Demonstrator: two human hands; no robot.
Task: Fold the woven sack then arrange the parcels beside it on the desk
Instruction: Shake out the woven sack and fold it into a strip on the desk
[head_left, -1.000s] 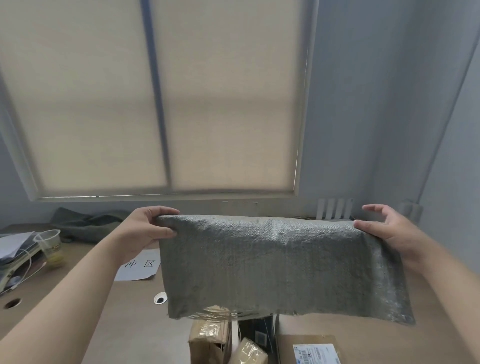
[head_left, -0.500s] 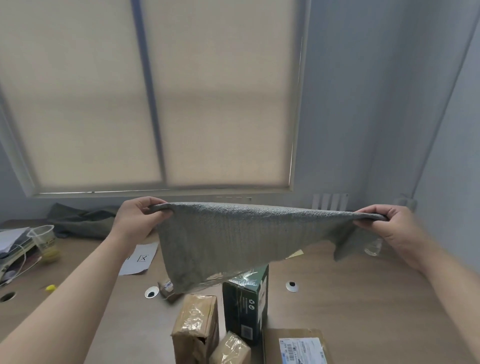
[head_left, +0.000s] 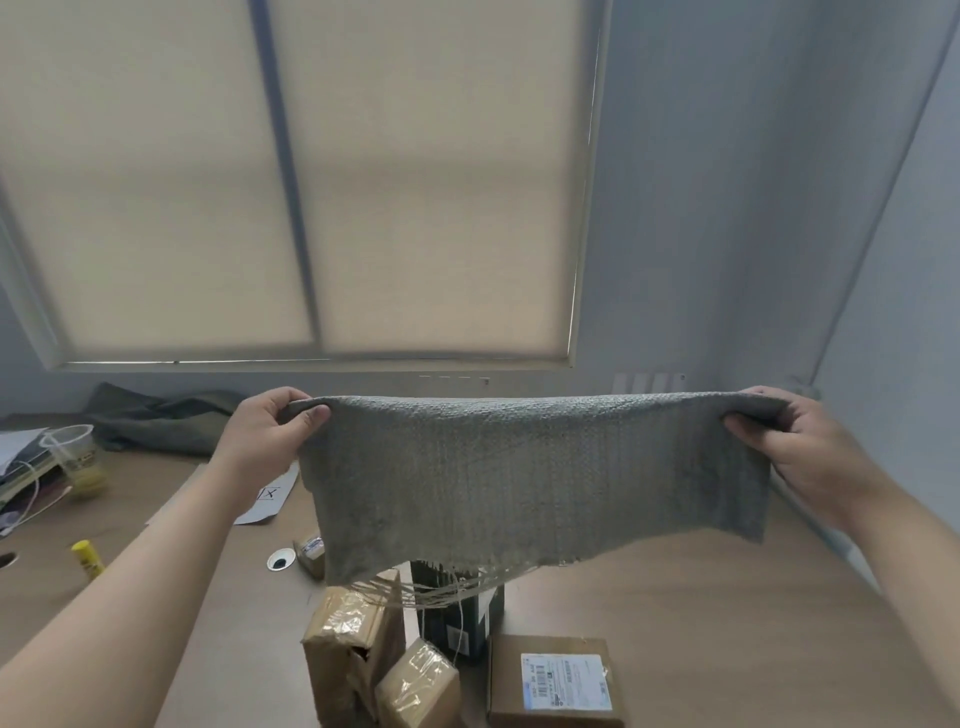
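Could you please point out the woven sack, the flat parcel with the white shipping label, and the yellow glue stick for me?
woven sack (head_left: 535, 478), head view, middle of the hanging cloth.
flat parcel (head_left: 506, 691), head view, bare cardboard left of its label.
yellow glue stick (head_left: 87, 558), head view, middle of the tube.

- Woven sack (head_left: 535, 478) hangs between left hand (head_left: 265, 434) and right hand (head_left: 795, 441), above the desk (head_left: 701, 613).
- Parcels (head_left: 353, 644) cluster near, under it.
- Cup (head_left: 72, 447) far left.
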